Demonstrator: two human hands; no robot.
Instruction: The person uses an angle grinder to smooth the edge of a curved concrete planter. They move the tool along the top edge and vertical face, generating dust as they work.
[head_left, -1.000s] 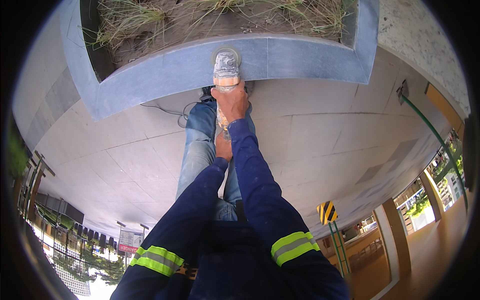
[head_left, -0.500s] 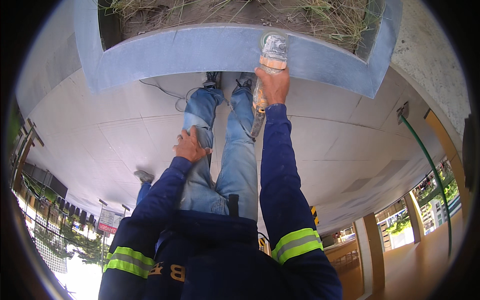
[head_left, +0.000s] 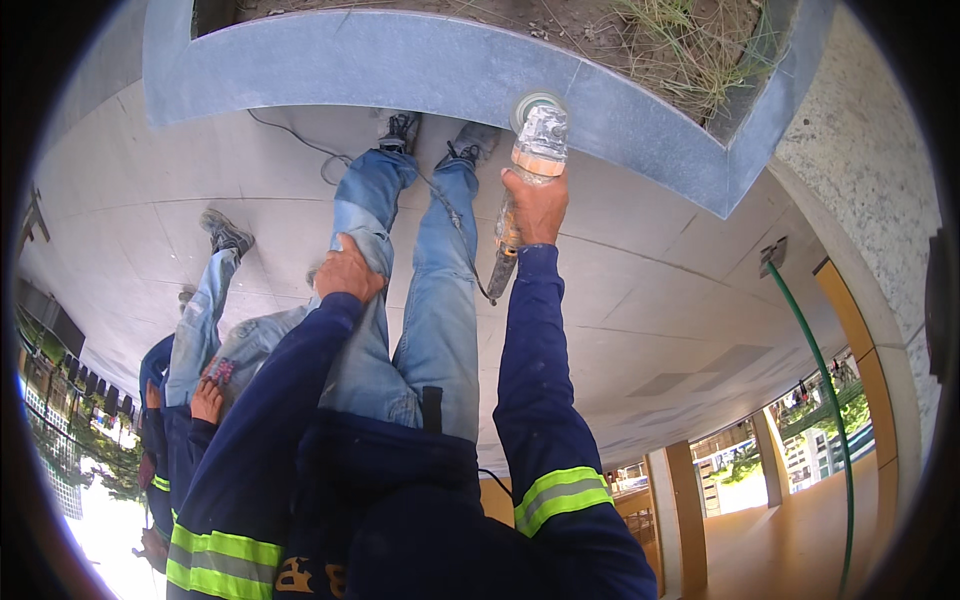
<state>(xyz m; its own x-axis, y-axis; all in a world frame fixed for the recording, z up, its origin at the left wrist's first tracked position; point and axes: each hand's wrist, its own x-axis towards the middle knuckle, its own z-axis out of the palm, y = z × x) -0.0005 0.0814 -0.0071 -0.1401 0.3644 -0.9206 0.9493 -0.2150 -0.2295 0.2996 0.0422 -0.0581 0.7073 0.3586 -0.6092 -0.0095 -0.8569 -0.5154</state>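
An angle grinder (head_left: 544,132), dusty with an orange collar, is gripped around its body by my right hand (head_left: 538,206). Its round disc (head_left: 520,108) lies against the blue-grey stone rim (head_left: 400,62) of a planter; I cannot tell whether it is spinning. From the tool's rear end a dark power cord (head_left: 452,214) runs down across my jeans and over to the floor at the left. My left hand (head_left: 348,272) rests on my left knee, fingers laid over the denim, holding nothing.
Soil and dry grass (head_left: 672,50) fill the planter. Another person in jeans (head_left: 196,320) and a reflective-striped sleeve is close on my left, a shoe on the tiles. To the right, a green hose (head_left: 815,360) runs from a floor fitting (head_left: 773,256), beside a speckled stone ledge (head_left: 850,180).
My view has shifted, and the grinder now sits lower in it, its disc nearer the rim's front edge. The other person on the left has come much further into view.
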